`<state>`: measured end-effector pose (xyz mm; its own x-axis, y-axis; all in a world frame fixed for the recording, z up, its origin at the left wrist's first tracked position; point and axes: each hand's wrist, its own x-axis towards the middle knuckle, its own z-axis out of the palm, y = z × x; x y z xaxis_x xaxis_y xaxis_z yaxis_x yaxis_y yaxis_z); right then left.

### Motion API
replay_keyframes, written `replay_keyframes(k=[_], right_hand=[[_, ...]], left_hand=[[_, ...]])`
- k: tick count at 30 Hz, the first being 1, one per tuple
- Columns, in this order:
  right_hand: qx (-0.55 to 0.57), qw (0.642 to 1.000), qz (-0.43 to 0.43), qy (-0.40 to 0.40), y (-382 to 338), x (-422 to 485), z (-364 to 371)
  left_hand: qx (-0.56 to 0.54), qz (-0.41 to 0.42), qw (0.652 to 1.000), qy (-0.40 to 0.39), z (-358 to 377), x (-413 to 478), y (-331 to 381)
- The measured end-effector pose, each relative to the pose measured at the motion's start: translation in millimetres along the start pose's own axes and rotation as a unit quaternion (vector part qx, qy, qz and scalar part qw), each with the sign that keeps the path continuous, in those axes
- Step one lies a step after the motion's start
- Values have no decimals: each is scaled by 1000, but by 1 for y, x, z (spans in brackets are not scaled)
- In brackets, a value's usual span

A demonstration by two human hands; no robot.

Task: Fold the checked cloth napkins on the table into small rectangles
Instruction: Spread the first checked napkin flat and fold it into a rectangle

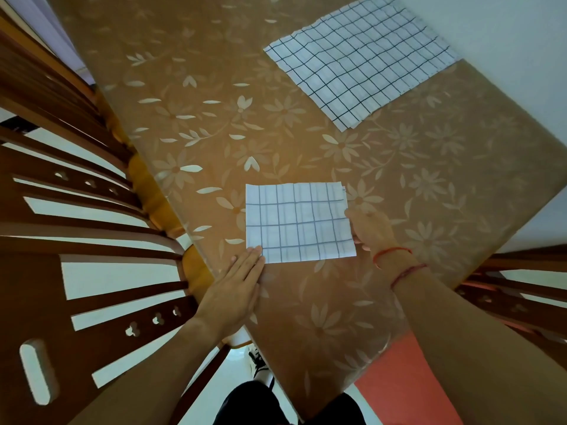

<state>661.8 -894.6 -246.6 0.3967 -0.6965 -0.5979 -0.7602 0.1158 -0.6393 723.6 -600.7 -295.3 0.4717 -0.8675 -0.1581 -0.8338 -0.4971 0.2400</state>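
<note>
A white napkin with a dark grid (299, 222) lies folded into a small rectangle on the table, near its front. My left hand (237, 286) lies flat on the table, fingers straight, with the fingertips touching the napkin's near left corner. My right hand (372, 230) is at the napkin's right edge; its fingers lie against that edge, and whether they pinch it is unclear. A stack of larger checked napkins (362, 61) lies spread flat at the far right of the table.
The table (429, 179) wears an orange-brown cloth with a pale flower print. Wooden chairs stand at the left (76, 210) and at the right (521, 286). A white wall runs behind the far right edge.
</note>
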Motion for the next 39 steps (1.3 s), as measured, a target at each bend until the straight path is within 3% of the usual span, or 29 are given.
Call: replay_keyframes(k=[6, 13, 19, 24, 29, 35, 39], right_hand=[[16, 999, -6, -50, -6, 4, 10], [-34, 996, -77, 4, -6, 12, 11], [100, 990, -39, 93, 8, 0, -4], [278, 951, 27, 130, 20, -29, -20], [423, 892, 160, 0, 46, -54, -10], [448, 870, 179, -105, 70, -85, 3], [336, 908, 130, -214, 76, -88, -5]], left_hand=[[-19, -8, 1000, -4, 3, -1, -1], [-20, -7, 1000, -1, -6, -2, 1], [-24, 1, 999, 24, -14, 14, 5], [-49, 18, 998, 41, -18, 38, 25], [-85, 57, 994, 35, -17, 56, 41], [-40, 50, 998, 3, -6, 60, 48], [-9, 59, 998, -12, 5, 54, 45]])
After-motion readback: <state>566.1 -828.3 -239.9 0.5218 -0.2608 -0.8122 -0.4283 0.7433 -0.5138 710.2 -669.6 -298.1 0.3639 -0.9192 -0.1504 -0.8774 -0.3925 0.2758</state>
